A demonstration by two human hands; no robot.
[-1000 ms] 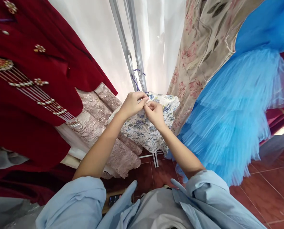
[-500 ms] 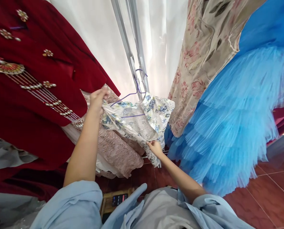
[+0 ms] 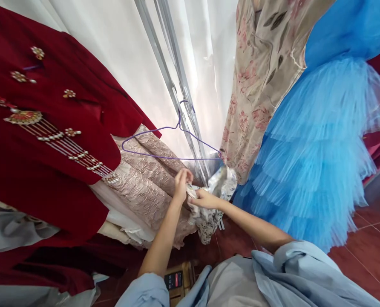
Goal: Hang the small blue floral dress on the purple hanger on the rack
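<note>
Floral cloth (image 3: 209,213) bunched low by rack (image 3: 190,128), below bare purple hanger (image 3: 174,140). Our left hand (image 3: 181,184) pinches its top edge; our right hand (image 3: 202,199) grips crumpled middle. We judge risks: cloth slipping to floor, snagging on hanger tip, loose hanger swinging off rack.

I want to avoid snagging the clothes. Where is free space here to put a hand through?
Free: inside the bare purple hanger, and the red floor tiles right of the blue tulle dress. Crowded: where both hands bunch the floral garment between brocade and tulle.
</note>
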